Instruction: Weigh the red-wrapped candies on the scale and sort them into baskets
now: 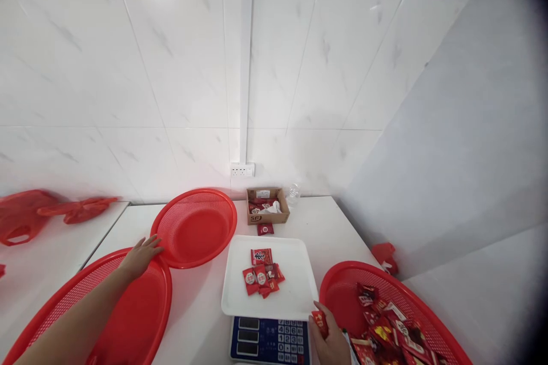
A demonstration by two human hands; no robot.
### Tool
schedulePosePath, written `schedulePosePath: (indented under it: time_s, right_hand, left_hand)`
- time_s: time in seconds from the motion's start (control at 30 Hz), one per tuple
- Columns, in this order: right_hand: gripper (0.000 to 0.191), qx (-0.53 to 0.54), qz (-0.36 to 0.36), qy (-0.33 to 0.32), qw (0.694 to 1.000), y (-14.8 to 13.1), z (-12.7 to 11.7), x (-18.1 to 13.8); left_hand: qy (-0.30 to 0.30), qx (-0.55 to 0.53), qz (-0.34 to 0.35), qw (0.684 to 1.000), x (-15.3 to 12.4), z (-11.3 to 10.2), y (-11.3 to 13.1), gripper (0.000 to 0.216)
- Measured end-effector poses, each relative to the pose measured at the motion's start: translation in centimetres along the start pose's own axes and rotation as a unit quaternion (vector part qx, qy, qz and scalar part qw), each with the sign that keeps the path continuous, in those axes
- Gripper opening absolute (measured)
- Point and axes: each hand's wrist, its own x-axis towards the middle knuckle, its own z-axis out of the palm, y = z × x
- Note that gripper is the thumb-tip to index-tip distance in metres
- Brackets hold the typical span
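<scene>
My left hand (143, 255) reaches out with its fingers stretched, at the rims of two red plastic baskets; whether it touches them I cannot tell. The far basket (205, 234) and the near left basket (143, 308) show red bottoms. My right hand (331, 341) is closed on a small red packet (319, 323), beside the near right corner of a white tray (295, 291). Several red packets (261, 278) lie in a loose pile on that tray, which sits on a blue digital scale (269, 339).
At right stands a red basket (338, 274) with many wrapped packets. A small cardboard box (268, 218) holds packets behind the tray, with one dark red packet (265, 229) in front. Red plastic bags (32, 211) lie at far left; a socket (242, 170) is on the tiled wall.
</scene>
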Motion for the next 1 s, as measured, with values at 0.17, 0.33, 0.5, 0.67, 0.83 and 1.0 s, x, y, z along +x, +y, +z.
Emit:
schedulePosePath:
  time_s: [0.17, 0.33, 0.5, 0.67, 0.83, 1.0]
  right_hand:
    - [0.057, 0.013, -0.001, -0.001, 1.0, 0.1, 0.1, 0.0]
    - [0.055, 0.024, -0.008, 0.007, 1.0, 0.1, 0.1, -0.1]
    - [0.055, 0.016, -0.014, 0.008, 1.0, -0.2, 0.0, -0.1]
    - [0.054, 0.017, -0.029, 0.018, 0.999, -0.3, 0.0, -0.2]
    - [0.055, 0.004, -0.038, 0.008, 0.999, -0.3, -0.1, -0.2]
    - [0.055, -0.017, -0.048, 0.003, 0.999, -0.2, 0.0, -0.2]
  left_hand:
    - [0.055, -0.031, 0.056, 0.996, 0.0, 1.0, 0.6, 0.079]
    - [0.051, -0.104, 0.038, 0.993, -0.2, 0.3, 3.0, 0.066]
    - [-0.003, -0.195, 0.08, 0.978, -0.6, -1.3, 7.9, 0.043]
    - [-0.031, -0.232, 0.085, 0.968, 0.4, -1.5, 11.5, 0.043]
    - [-0.017, -0.256, 0.057, 0.965, 2.4, -2.3, 13.6, 0.043]
    - [0.016, -0.24, 0.027, 0.97, 3.4, -1.9, 16.6, 0.043]
